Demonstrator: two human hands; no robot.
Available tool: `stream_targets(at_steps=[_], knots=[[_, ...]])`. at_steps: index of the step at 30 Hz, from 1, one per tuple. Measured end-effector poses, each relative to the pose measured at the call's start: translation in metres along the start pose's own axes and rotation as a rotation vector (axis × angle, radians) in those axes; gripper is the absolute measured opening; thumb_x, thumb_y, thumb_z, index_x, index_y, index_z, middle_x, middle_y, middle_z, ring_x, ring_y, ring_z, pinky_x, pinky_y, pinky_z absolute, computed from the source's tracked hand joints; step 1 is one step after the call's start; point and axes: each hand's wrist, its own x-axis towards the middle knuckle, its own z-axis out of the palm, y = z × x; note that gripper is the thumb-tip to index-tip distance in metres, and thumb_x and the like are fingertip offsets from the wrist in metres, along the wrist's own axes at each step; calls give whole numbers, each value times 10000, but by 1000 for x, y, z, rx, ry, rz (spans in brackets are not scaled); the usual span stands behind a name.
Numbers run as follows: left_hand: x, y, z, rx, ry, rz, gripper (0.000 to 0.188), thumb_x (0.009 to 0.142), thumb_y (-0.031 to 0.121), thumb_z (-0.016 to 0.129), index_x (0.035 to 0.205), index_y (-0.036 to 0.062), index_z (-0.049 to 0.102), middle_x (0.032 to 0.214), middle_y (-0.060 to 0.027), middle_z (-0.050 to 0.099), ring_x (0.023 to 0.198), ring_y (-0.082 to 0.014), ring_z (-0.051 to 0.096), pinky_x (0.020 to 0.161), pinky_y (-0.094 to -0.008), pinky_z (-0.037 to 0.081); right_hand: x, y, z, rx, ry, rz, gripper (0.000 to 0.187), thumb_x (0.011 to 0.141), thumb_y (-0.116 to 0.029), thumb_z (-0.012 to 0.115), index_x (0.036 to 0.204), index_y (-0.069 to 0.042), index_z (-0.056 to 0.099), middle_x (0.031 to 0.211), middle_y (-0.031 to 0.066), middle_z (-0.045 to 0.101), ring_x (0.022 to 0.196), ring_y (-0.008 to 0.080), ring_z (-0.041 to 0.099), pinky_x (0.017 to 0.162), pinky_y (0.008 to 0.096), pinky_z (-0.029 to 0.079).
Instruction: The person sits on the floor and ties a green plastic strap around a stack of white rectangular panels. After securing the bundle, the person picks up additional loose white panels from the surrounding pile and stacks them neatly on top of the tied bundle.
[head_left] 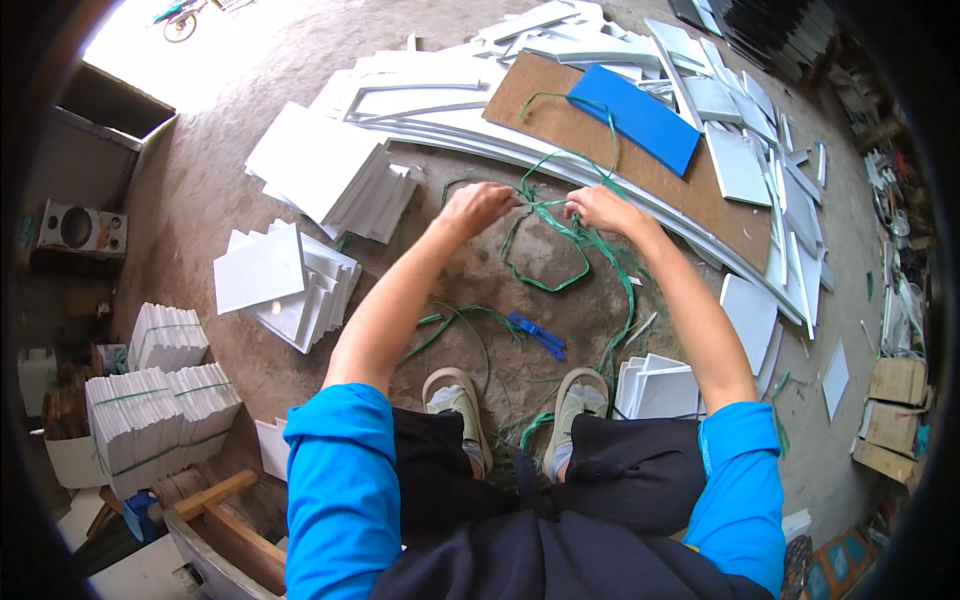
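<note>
Both my arms reach forward over the floor, where green plastic twine (548, 284) lies in loops and tangles. My left hand (478, 208) is closed, its fingertips pinching a strand of the twine. A short way to its right, my right hand (604, 210) is closed on the twine too, beside a bunched part of it. Strands run between the two hands and trail down toward my feet. Below the hands, a blue box cutter (537, 335) rests on the floor, apart from both of them.
Stacks of white panels (315, 165) stand at the left, with twine-tied bundles (160, 420) nearer me. Ahead lie a brown board (555, 125), a blue panel (636, 118) and a heap of white offcuts (745, 165). More white panels (660, 388) sit by my right foot. Cardboard boxes (890, 425) line the right.
</note>
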Motion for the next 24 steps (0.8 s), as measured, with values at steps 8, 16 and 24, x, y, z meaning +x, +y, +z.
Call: stream_targets(at_steps=[8,16,24], knots=[[-52,-77,-11,446,-182,-68,132,705,198,575,712,74,621,767,-96,618,723,-281,613,601,-381,496,-53,141,6,26,517,494,316,818,-200,369,690,-43,611,765,173,597,738,318,568,696,404,431],[-69,-91,2,733,-428,-167,126,748,111,546,756,119,671,814,-60,652,785,-227,635,606,-333,508,-118,223,15,66,570,1199,305,755,-200,476,916,16,619,979,238,582,950,370,556,809,416,443],[-92,-118,4,840,-534,-335,113,726,111,590,799,132,674,850,-40,652,813,-219,629,635,-310,502,-136,193,8,240,766,1379,321,754,-161,442,956,34,600,1005,229,579,954,343,566,811,406,451]])
